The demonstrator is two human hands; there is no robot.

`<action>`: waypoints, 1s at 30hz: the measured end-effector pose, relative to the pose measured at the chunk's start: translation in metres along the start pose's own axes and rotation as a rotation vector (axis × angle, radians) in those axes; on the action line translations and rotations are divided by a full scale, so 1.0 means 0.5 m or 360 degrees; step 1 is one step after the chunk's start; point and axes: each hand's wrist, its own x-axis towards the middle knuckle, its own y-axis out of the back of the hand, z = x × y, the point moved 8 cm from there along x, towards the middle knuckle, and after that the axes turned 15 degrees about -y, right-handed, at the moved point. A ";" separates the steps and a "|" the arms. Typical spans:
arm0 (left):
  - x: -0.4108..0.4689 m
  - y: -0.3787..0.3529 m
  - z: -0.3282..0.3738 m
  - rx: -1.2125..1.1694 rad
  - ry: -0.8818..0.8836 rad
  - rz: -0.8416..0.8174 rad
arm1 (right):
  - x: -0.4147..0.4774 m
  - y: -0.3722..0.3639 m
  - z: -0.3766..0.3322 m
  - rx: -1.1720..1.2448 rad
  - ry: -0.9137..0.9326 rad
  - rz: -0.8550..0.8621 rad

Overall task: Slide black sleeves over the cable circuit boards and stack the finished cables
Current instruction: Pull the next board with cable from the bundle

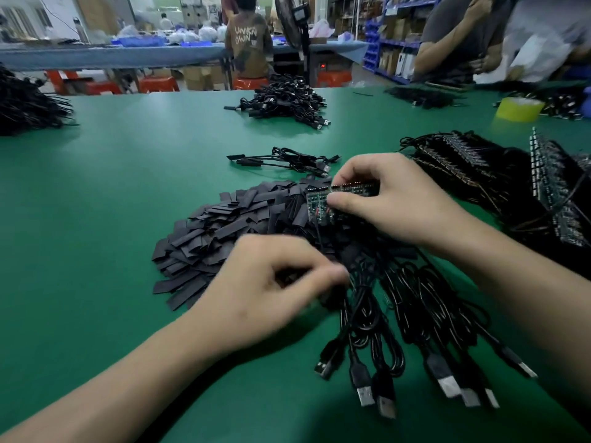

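Note:
A heap of flat black sleeves [217, 231] lies on the green table [128, 174] in front of me. My right hand [393, 199] pinches a row of joined circuit boards [323, 203] above the heap's right side. Black cables [399, 302] run down from those boards toward me and end in several USB plugs [447, 382]. My left hand [271, 292], blurred, has its fingers curled, with thumb and forefinger pinching something small and dark at the cables; what it is I cannot make out. A few finished cables [287, 161] lie just beyond the heap.
A bigger pile of cables [287, 100] sits farther back. Stacked board-and-cable bundles [499, 183] fill the right side, more cables [25, 103] the far left. A yellow tape roll [518, 108] stands at the back right. People sit beyond the table.

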 end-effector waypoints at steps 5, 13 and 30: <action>-0.032 0.078 -0.077 0.0083 0.0449 0.0641 | -0.018 -0.035 -0.005 0.0358 0.0037 -0.0263; -0.026 0.048 -0.082 -0.0275 0.0486 0.0499 | -0.035 -0.064 -0.002 0.0429 0.0094 -0.0391; -0.026 0.029 -0.094 -0.0756 0.0587 0.0522 | -0.039 -0.095 0.011 0.0831 0.0092 -0.0683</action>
